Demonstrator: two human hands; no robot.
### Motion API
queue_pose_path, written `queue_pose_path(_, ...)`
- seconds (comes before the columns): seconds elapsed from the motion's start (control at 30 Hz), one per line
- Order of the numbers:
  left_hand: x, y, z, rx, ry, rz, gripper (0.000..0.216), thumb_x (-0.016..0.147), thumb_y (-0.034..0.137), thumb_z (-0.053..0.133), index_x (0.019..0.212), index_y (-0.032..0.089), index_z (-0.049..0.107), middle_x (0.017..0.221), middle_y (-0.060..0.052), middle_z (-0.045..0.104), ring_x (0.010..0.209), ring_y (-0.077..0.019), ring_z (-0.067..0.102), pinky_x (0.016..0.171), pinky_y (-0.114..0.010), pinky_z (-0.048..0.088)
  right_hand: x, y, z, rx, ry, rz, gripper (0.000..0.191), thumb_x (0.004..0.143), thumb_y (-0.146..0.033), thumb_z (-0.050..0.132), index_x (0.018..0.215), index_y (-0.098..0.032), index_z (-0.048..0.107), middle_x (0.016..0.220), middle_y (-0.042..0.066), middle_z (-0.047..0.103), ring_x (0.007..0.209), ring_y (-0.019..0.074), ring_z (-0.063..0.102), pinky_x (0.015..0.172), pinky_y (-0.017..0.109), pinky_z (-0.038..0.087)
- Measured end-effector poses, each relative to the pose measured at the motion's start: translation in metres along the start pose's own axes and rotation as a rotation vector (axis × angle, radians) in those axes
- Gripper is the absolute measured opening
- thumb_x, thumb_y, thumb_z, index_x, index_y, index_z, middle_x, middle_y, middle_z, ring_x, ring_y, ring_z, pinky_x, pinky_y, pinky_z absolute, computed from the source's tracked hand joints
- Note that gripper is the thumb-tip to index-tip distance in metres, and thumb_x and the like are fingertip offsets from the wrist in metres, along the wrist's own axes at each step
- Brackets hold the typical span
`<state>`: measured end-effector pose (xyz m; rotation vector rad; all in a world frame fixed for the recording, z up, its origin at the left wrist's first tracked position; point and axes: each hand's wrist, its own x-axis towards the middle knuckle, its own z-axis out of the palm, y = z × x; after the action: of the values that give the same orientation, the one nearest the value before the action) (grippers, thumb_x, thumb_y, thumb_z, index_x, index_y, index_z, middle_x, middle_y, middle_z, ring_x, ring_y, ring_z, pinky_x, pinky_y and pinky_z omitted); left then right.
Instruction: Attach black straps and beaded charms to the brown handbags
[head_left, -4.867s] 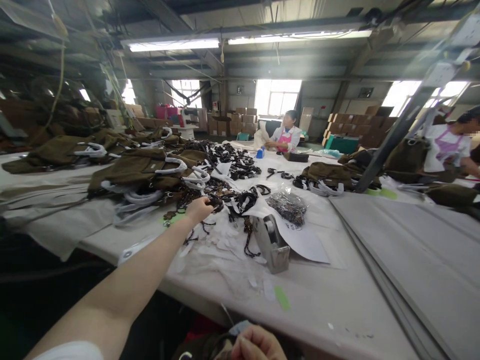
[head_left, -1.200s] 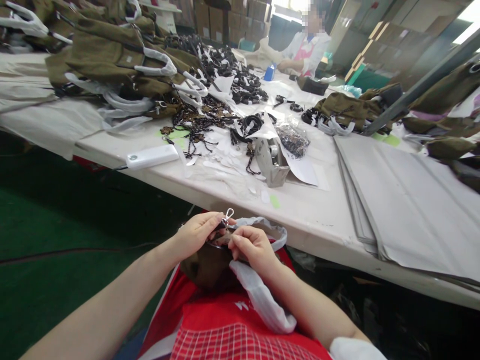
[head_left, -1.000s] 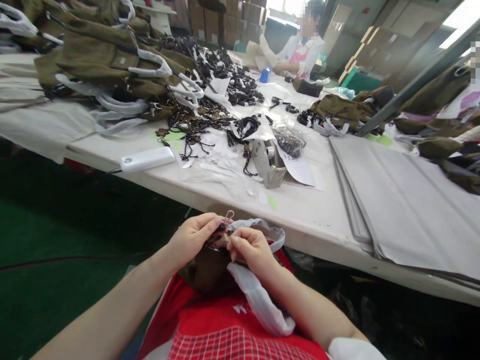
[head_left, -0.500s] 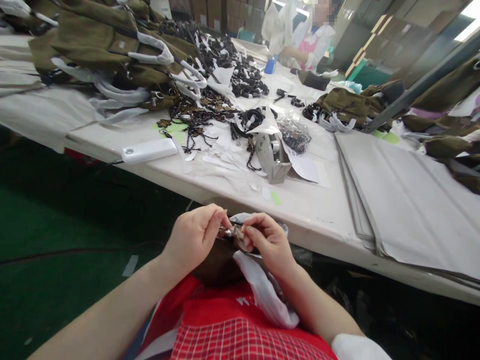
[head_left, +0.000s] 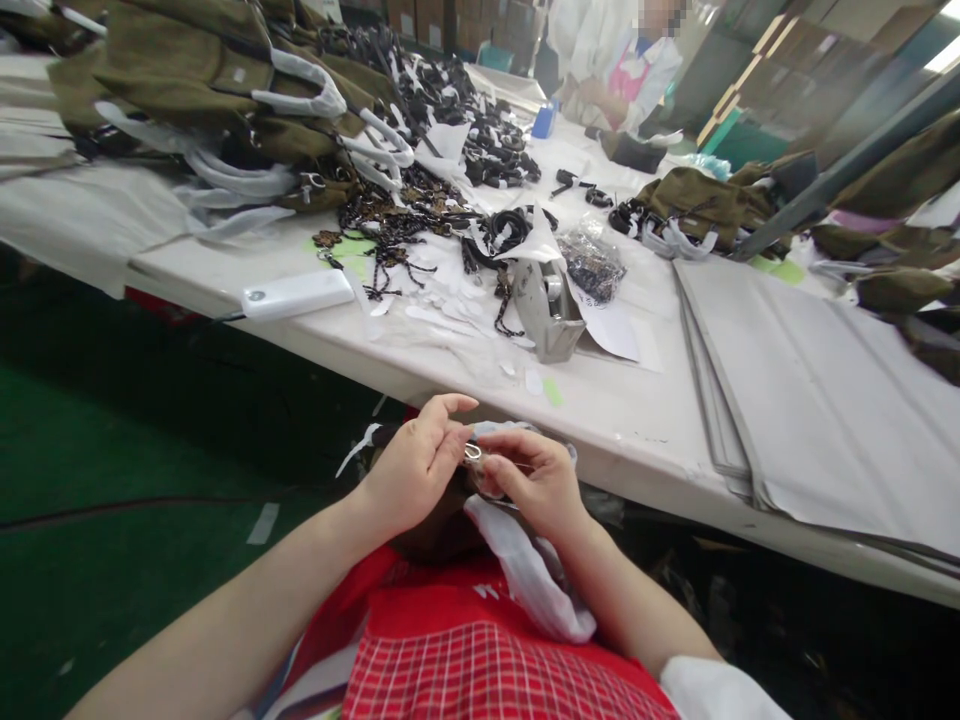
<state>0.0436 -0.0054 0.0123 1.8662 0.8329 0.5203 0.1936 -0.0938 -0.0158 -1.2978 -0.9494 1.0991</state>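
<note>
Above my lap, against the table's front edge, my left hand (head_left: 420, 462) and my right hand (head_left: 534, 480) meet fingertip to fingertip. Between them shows a small shiny metal clasp (head_left: 472, 452), pinched by both hands. My left index finger sticks out past it; the left thumb bends toward the metal. My right thumb and index finger close on its other side, by a bit of clear wrapping. A dark olive bag (head_left: 439, 530) lies in my lap under the hands, mostly hidden. Its handle (head_left: 525, 575), wrapped in white, hangs over my red apron.
On the white table (head_left: 630, 410) are a tape dispenser (head_left: 551, 310), a white box-shaped device (head_left: 298, 295), dark braided cords (head_left: 390, 235), black straps (head_left: 495, 150) and olive bags (head_left: 187, 80). Flat grey sheets (head_left: 825, 380) lie right. Across the table stands a person (head_left: 630, 75).
My left hand has shifted slightly right and its index finger has straightened. The metal clasp now shows between my fingers. A white strip has appeared left of my left hand.
</note>
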Motion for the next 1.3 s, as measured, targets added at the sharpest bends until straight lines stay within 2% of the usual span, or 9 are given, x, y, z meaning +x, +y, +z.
queue_pose_path(0.1, 0.000, 0.000, 0.005, 0.043, 0.019, 0.015, 0.031, 0.097, 0.035, 0.041, 0.121, 0.016, 0.047, 0.081, -0.003, 0.074, 0.077, -0.0200, 0.070, 0.074, -0.030, 0.052, -0.002, 0.000, 0.003, -0.043, -0.027, -0.056, 0.025, 0.076, -0.037, 0.078, 0.093, -0.020, 0.071, 0.069, 0.001, 0.068, 0.056, 0.0145, 0.061, 0.054, 0.027, 0.052)
queue_pose_path(0.27, -0.001, 0.001, 0.006, 0.096, 0.008, 0.046, 0.022, 0.097, 0.031, 0.041, 0.106, 0.018, 0.056, 0.083, -0.003, 0.072, 0.077, -0.0187, 0.068, 0.072, -0.029, 0.050, -0.005, 0.004, 0.002, -0.187, -0.010, -0.085, 0.013, 0.086, -0.033, 0.070, 0.081, -0.021, 0.069, 0.064, 0.001, 0.067, 0.055, 0.0147, 0.062, 0.054, 0.027, 0.052)
queue_pose_path(0.43, -0.001, -0.001, -0.001, 0.072, -0.100, 0.143, 0.021, 0.094, 0.030, 0.053, 0.082, 0.019, 0.066, 0.077, -0.001, 0.067, 0.073, -0.0145, 0.062, 0.070, -0.025, 0.046, -0.003, 0.000, 0.000, 0.035, 0.063, 0.006, 0.023, 0.085, -0.041, 0.070, 0.079, -0.020, 0.065, 0.059, -0.001, 0.066, 0.051, 0.0130, 0.062, 0.052, 0.025, 0.055)
queue_pose_path(0.6, -0.003, -0.004, -0.005, -0.146, -0.024, 0.089, 0.021, 0.094, 0.030, 0.056, 0.081, 0.017, 0.066, 0.076, -0.001, 0.066, 0.072, -0.0141, 0.061, 0.068, -0.024, 0.047, -0.004, -0.003, -0.003, 0.192, -0.008, 0.026, 0.028, 0.080, -0.041, 0.078, 0.094, -0.021, 0.065, 0.088, 0.003, 0.075, 0.080, 0.0183, 0.074, 0.073, 0.030, 0.062)
queue_pose_path(0.73, -0.009, 0.002, -0.009, -0.128, -0.043, 0.150, 0.022, 0.094, 0.028, 0.057, 0.079, 0.016, 0.068, 0.073, -0.001, 0.063, 0.070, -0.0130, 0.059, 0.066, -0.023, 0.045, -0.009, -0.005, -0.008, -0.062, -0.031, -0.080, 0.021, 0.096, -0.039, 0.059, 0.092, -0.021, 0.070, 0.083, 0.004, 0.077, 0.073, 0.0179, 0.075, 0.063, 0.027, 0.062)
queue_pose_path(0.93, -0.015, 0.015, -0.011, -0.029, -0.075, 0.325, 0.021, 0.094, 0.018, 0.053, 0.079, 0.016, 0.067, 0.071, 0.000, 0.061, 0.067, -0.0104, 0.056, 0.065, -0.022, 0.043, -0.014, -0.021, -0.016, -0.648, -0.138, -0.541, 0.023, 0.100, -0.032, 0.052, 0.104, -0.021, 0.072, 0.090, 0.005, 0.078, 0.081, 0.0169, 0.074, 0.077, 0.026, 0.060)
queue_pose_path(1.03, -0.015, 0.015, -0.011, -0.006, -0.079, 0.344, 0.021, 0.094, 0.017, 0.053, 0.079, 0.016, 0.066, 0.071, 0.000, 0.060, 0.067, -0.0102, 0.055, 0.065, -0.022, 0.043, -0.014, -0.024, -0.016, -0.726, -0.155, -0.605, 0.026, 0.103, -0.031, 0.048, 0.113, -0.020, 0.069, 0.100, 0.006, 0.078, 0.088, 0.0164, 0.075, 0.080, 0.024, 0.059)
queue_pose_path(1.2, -0.014, 0.012, -0.013, 0.021, -0.090, 0.354, 0.020, 0.094, 0.016, 0.053, 0.079, 0.016, 0.066, 0.071, 0.001, 0.059, 0.067, -0.0102, 0.054, 0.064, -0.022, 0.041, -0.013, -0.019, -0.016, -0.747, -0.060, -0.649, 0.024, 0.101, -0.034, 0.052, 0.106, -0.021, 0.072, 0.090, 0.003, 0.079, 0.080, 0.0154, 0.076, 0.074, 0.022, 0.059)
queue_pose_path(1.3, -0.015, 0.011, -0.015, 0.031, -0.111, 0.361, 0.019, 0.093, 0.015, 0.053, 0.078, 0.017, 0.065, 0.070, 0.001, 0.059, 0.066, -0.0100, 0.053, 0.064, -0.022, 0.040, -0.013, -0.018, -0.016, -0.769, -0.083, -0.687, 0.026, 0.102, -0.035, 0.051, 0.106, -0.020, 0.071, 0.094, 0.004, 0.079, 0.082, 0.0154, 0.076, 0.074, 0.021, 0.058)
